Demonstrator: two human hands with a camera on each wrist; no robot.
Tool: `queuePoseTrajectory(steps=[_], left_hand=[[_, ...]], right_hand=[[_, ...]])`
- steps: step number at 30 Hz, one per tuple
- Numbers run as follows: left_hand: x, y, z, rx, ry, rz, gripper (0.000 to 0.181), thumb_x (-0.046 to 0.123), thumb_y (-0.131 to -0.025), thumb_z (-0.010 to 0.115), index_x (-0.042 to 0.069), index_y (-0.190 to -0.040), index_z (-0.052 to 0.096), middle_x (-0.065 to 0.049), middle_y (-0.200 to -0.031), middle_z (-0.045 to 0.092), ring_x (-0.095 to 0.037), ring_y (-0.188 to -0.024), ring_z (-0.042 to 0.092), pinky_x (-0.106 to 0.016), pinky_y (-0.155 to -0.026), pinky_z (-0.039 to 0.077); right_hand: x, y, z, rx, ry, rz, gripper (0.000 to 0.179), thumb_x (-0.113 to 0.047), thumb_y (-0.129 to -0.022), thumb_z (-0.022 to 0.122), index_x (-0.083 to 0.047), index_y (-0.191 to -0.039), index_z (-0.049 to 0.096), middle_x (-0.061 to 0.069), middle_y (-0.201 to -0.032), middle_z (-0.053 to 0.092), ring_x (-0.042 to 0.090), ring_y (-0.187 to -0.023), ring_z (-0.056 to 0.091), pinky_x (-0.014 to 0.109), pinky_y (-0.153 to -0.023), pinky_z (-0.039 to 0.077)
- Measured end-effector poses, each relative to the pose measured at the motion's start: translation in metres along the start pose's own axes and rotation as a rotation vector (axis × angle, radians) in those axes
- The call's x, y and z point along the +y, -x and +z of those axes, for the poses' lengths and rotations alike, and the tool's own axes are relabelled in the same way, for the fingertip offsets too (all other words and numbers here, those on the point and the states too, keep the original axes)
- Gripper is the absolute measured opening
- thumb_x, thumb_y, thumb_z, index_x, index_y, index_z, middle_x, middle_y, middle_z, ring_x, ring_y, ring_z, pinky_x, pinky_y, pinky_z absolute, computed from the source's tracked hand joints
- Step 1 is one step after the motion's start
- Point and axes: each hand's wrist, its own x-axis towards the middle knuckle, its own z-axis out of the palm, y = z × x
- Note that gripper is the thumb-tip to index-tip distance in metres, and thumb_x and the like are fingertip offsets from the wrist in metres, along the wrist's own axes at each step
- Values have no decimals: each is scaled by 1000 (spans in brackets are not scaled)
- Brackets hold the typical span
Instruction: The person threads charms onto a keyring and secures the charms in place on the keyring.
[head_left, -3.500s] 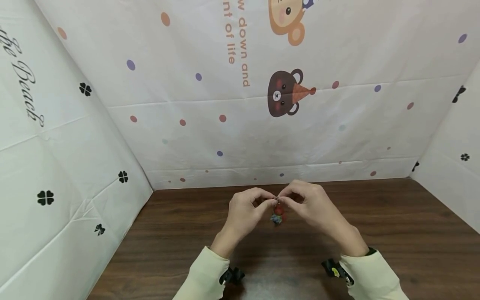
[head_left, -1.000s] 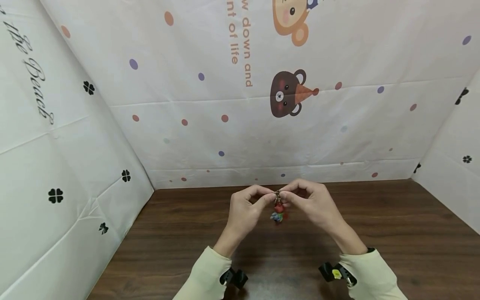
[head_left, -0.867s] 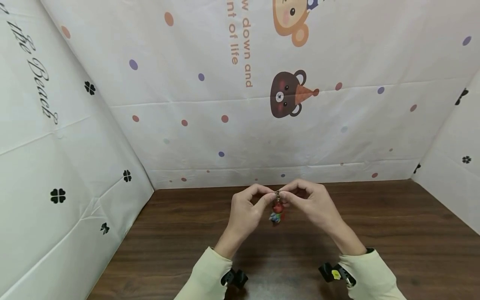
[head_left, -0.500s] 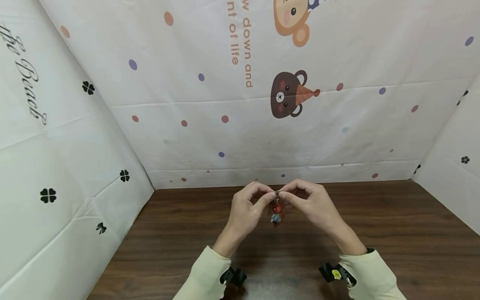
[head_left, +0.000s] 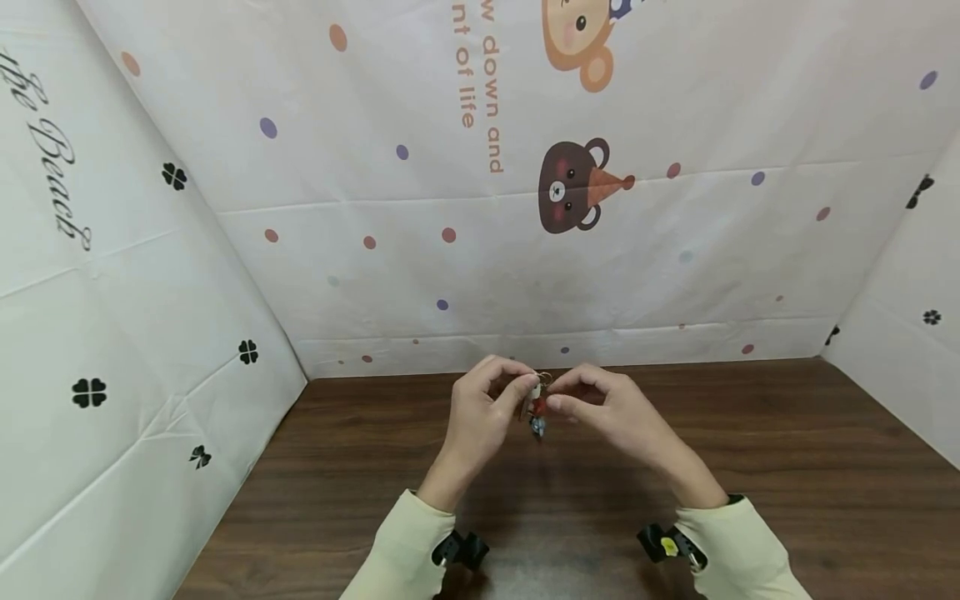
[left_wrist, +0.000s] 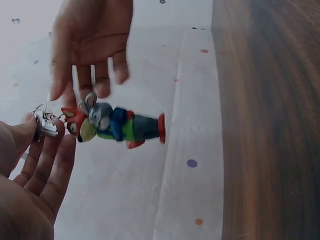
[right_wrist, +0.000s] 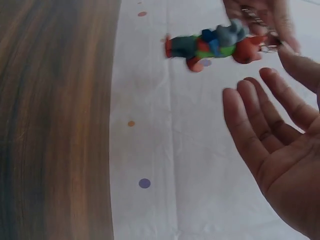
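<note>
My left hand pinches a metal key and the fittings of a keychain between thumb and fingers, above the table. From the fittings hangs a figurine, an orange-red fox with a grey rabbit at its front, in blue and green. The split ring stands up beside the left fingertips. My right hand is just to the right, its fingers spread and relaxed around no object. In the right wrist view the right thumb overlaps the metal chain near the fox's head.
Below the hands lies a dark brown wooden table. A white printed cloth with dots and bears rises behind it, and similar cloth walls stand left and right. Black straps with small cameras sit on both wrists.
Earlier both hands pinched the ring at the top of the keychain. Now the right hand has let go and moved slightly apart, and the left has shifted left with the keychain, its key and ring showing.
</note>
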Motion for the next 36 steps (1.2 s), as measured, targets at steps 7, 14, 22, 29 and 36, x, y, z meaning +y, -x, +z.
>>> queuePoseTrajectory(steps=[7,14,22,29,36], left_hand=[[4,-1,-3,22,-21,8,7,15,-101,77,8,-100,79,1,-95,69,-16,-65,64,-29,-56,55],[5,-2,-4,58,-33,17,6,17,-99,79,11,-98,80,5,-96,72,-14,-66,63,-27,-58,53],[7,-3,-6,56,-11,24,4,15,-98,80,11,-99,81,2,-93,71,-15,-64,64,-29,-54,54],[4,-5,-13,56,-57,28,9,17,-99,79,8,-100,81,3,-96,72,-17,-66,66,-29,-56,55],[4,-6,-16,57,-83,22,10,18,-99,79,8,-100,81,2,-97,73,-22,-73,67,-30,-62,56]], right_hand=[[6,1,12,-88,69,10,37,-33,-94,84,-14,-123,70,-1,-109,72,17,-101,70,36,-85,58],[6,0,20,-152,12,4,35,-31,-94,85,-13,-119,69,1,-110,71,20,-101,72,36,-87,59],[4,0,20,-192,60,8,41,-35,-96,82,-13,-128,68,1,-120,69,19,-111,70,43,-92,59],[5,1,8,-173,159,-20,36,-24,-109,66,-7,-141,68,6,-127,74,17,-97,70,34,-79,56],[7,-1,6,-119,130,-81,20,-20,-105,71,-14,-122,77,-4,-111,78,15,-99,74,36,-81,60]])
